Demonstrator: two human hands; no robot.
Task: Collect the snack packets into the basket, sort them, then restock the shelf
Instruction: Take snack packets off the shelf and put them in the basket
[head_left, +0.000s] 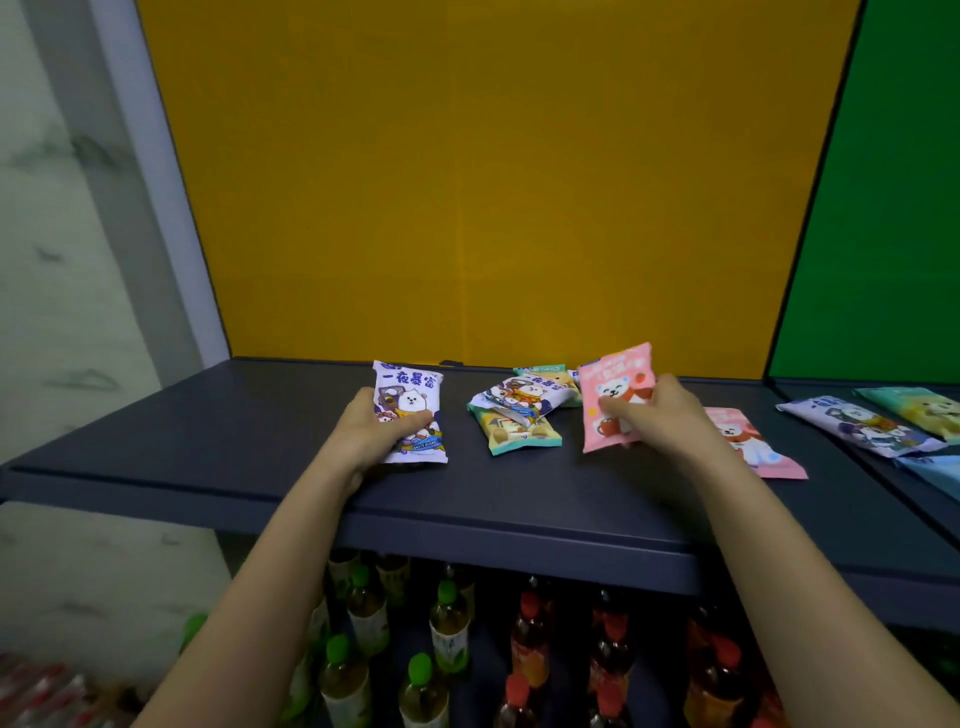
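A: Left hand (382, 431) grips the white packet (413, 400), left of centre on the shelf (208, 415). Thumb across its face, fingers curled behind.
B: Right hand (654, 415)?
A: Pinches the pink packet (608, 395), tilted up, right of centre.
B: Others?
A: Loose pile of packets (519, 410) mid-shelf, toward the back edge. Second pink packet (748, 447) lies flat, partly under the right wrist. More packets (862, 421) on the neighbouring shelf, right. Basket not in view.
B: Risks?
A: Slick wrappers, light holds: either packet could slip in transit and drop among the bottles (447, 623) below. Drawing the right arm back may drag the second pink packet off the front edge. Both hands are full, so the pile likely needs another reach.
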